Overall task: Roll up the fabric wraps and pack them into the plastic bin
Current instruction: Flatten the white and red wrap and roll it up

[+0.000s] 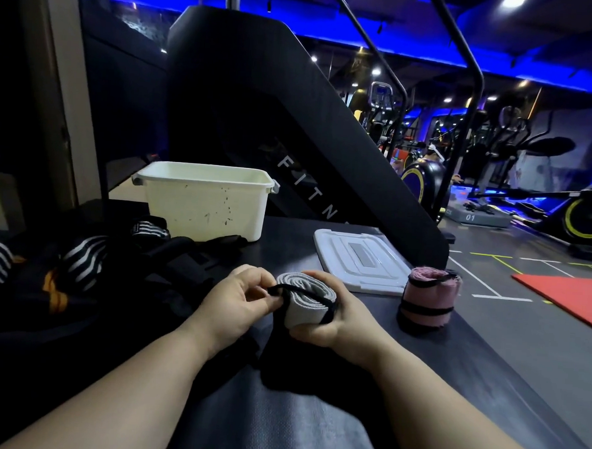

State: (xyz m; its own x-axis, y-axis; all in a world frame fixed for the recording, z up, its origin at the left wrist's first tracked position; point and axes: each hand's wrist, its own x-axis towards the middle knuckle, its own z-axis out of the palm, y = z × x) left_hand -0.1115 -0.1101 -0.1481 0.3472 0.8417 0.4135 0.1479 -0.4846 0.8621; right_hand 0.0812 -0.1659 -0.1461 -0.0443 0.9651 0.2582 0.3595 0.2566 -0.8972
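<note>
Item in hand: grey rolled fabric wrap (300,305), held just above the dark desk (277,422).
- Right hand (337,317): fingers are curled round the roll.
- Left hand (239,297): fingers are pinched on the thin black tie strap (286,288).
- Handling: the roll is best kept squeezed while the strap is drawn taut.

Beyond: pink rolled fabric wrap (428,296), tied, is stood on the desk.

Farthest: cream rectangular plastic bin (203,205), lid off; its contents are hidden.

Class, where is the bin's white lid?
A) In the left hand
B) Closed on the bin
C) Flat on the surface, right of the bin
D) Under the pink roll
C: the lid lies flat to the right of the open bin.
</note>
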